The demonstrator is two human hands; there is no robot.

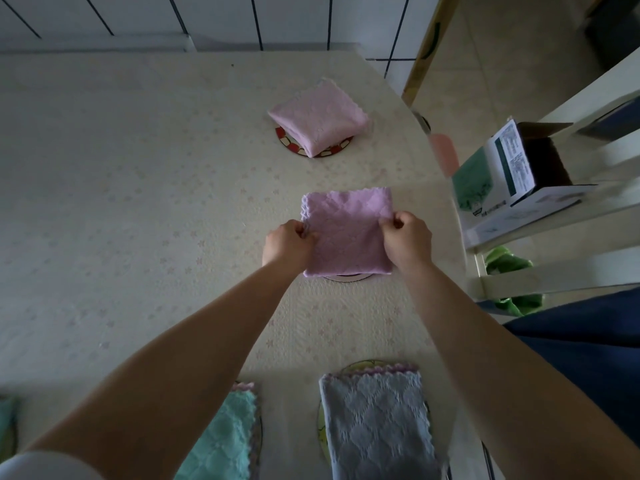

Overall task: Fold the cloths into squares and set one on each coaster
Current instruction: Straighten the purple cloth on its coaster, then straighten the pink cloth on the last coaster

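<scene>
A folded lilac cloth (346,230) lies square at the table's middle right, over a coaster whose rim (348,277) peeks out at its near edge. My left hand (289,242) pinches the cloth's left edge and my right hand (407,239) pinches its right edge. Farther back, a folded pink cloth (318,116) rests on a red-and-white patterned coaster (294,145). Near me, a folded grey-blue cloth (377,424) covers a yellow-green coaster (322,427). A folded teal cloth (225,438) lies to its left on a coaster that barely shows.
The table carries a pale floral tablecloth (138,220). Its right edge runs beside a white chair (554,209) holding an open box (512,174) and a green cloth (509,271). A tiled wall stands behind. Another teal item (7,424) shows at the far left edge.
</scene>
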